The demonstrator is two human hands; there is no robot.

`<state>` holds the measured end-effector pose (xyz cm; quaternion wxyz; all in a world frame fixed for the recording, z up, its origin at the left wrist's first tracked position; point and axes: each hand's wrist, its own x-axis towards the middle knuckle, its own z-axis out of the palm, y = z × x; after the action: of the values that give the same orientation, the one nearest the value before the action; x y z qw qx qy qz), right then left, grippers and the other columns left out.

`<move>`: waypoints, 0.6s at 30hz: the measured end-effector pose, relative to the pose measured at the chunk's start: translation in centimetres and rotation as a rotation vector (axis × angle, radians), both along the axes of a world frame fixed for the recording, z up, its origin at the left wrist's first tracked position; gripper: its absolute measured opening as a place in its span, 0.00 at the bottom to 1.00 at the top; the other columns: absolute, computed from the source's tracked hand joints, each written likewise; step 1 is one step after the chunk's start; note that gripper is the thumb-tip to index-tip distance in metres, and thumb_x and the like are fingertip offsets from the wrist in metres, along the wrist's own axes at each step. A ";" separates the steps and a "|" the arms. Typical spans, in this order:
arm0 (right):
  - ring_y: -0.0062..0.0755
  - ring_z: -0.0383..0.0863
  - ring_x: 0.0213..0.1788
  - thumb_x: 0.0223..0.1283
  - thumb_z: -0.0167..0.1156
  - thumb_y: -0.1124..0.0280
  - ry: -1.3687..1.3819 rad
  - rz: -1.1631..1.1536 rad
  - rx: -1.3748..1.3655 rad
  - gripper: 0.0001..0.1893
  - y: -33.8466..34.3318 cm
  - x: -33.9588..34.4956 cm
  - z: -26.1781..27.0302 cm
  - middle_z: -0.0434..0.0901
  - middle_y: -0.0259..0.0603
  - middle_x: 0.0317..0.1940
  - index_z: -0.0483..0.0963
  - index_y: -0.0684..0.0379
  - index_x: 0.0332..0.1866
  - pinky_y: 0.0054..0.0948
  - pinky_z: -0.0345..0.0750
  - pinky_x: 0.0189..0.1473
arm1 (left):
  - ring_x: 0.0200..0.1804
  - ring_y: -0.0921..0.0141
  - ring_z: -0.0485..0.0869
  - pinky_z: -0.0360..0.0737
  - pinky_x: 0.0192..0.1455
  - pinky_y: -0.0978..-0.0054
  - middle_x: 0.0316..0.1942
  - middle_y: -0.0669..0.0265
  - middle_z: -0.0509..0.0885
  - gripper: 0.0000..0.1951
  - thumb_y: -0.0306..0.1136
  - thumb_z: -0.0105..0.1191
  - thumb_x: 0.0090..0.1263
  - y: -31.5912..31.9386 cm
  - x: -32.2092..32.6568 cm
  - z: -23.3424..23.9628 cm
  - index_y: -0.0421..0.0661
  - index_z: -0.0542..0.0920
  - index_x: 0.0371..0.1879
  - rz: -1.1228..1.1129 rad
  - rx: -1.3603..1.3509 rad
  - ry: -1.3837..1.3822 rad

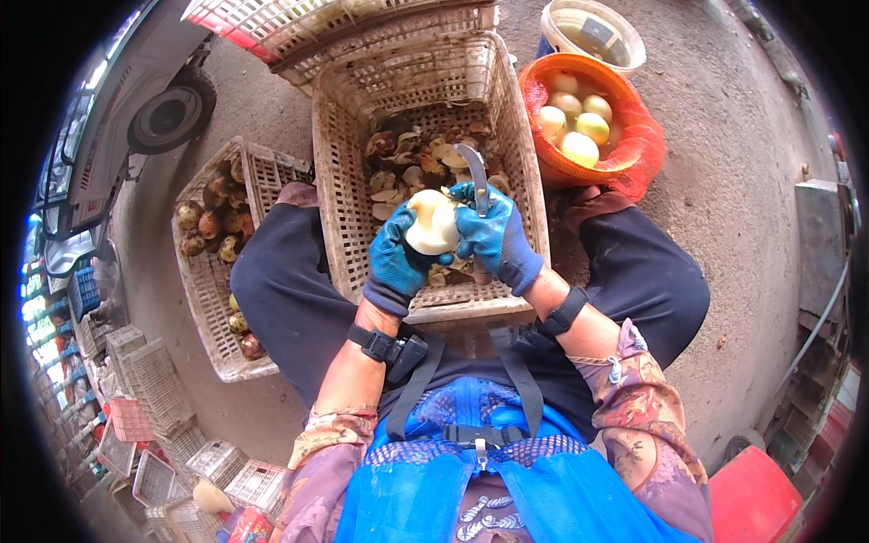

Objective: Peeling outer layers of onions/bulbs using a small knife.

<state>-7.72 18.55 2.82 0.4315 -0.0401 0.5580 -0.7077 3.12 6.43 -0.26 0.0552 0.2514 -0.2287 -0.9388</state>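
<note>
A pale peeled root vegetable or fruit [432, 222] is held between my two gloved hands, over a plastic crate [428, 313]. My left hand [400, 254], in a blue coated glove, grips its left side. My right hand [487, 231], gloved likewise, closes on a curved knife [475, 170], with its blade pointing up and away, while its fingertips touch the peeled piece's right side. Brown and cream peelings [414, 163] lie inside the crate below. The knife's handle is mostly hidden in the glove.
At the left, a lower crate [204, 339] holds unpeeled brown pieces [210, 224]. An orange-rimmed bucket [536, 136] with red netting holds peeled pieces [579, 148] in liquid at the upper right. Behind it stands a white bucket [635, 47]. A vehicle's wheel [166, 117] is at upper left.
</note>
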 end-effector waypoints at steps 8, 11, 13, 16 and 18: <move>0.18 0.77 0.19 0.66 0.53 0.71 -0.040 0.018 -0.080 0.18 0.8 0.0 -1.1 0.80 0.38 0.27 0.69 0.65 0.59 0.17 0.75 0.22 | 0.45 0.61 0.82 0.80 0.34 0.67 0.49 0.59 0.82 0.22 0.47 0.48 0.70 -0.5 -0.3 0.7 0.47 0.75 0.57 -0.044 0.125 0.065; 0.18 0.77 0.20 0.66 0.52 0.72 -0.051 0.052 -0.110 0.19 1.0 -0.1 -1.0 0.80 0.38 0.27 0.68 0.65 0.61 0.17 0.75 0.23 | 0.45 0.61 0.82 0.80 0.35 0.66 0.50 0.59 0.81 0.21 0.43 0.51 0.67 -0.1 -0.4 1.5 0.48 0.74 0.57 0.044 -0.020 0.020; 0.18 0.77 0.20 0.66 0.51 0.73 -0.027 0.069 -0.127 0.21 1.1 -0.1 -1.1 0.80 0.39 0.28 0.67 0.65 0.63 0.17 0.76 0.24 | 0.47 0.61 0.82 0.80 0.35 0.65 0.51 0.58 0.80 0.22 0.38 0.52 0.65 -0.5 -0.3 1.5 0.48 0.72 0.59 0.040 -0.096 0.035; 0.18 0.76 0.21 0.64 0.52 0.73 -0.029 0.137 -0.125 0.23 1.0 -0.1 -0.4 0.80 0.39 0.31 0.65 0.64 0.65 0.18 0.76 0.25 | 0.50 0.61 0.81 0.82 0.41 0.63 0.51 0.58 0.80 0.23 0.36 0.52 0.65 -0.8 0.0 1.6 0.48 0.71 0.60 0.036 -0.106 0.049; 0.17 0.76 0.23 0.60 0.56 0.76 -0.099 0.122 -0.148 0.25 0.8 -0.1 0.5 0.80 0.39 0.39 0.66 0.62 0.65 0.17 0.76 0.26 | 0.51 0.61 0.81 0.83 0.44 0.63 0.51 0.58 0.80 0.23 0.35 0.53 0.65 -0.9 0.0 1.3 0.48 0.71 0.60 0.034 -0.131 0.065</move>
<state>-7.80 19.36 3.29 0.4967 -0.0706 0.4788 -0.7205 3.12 5.55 1.04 0.0949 0.2207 -0.2834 -0.9284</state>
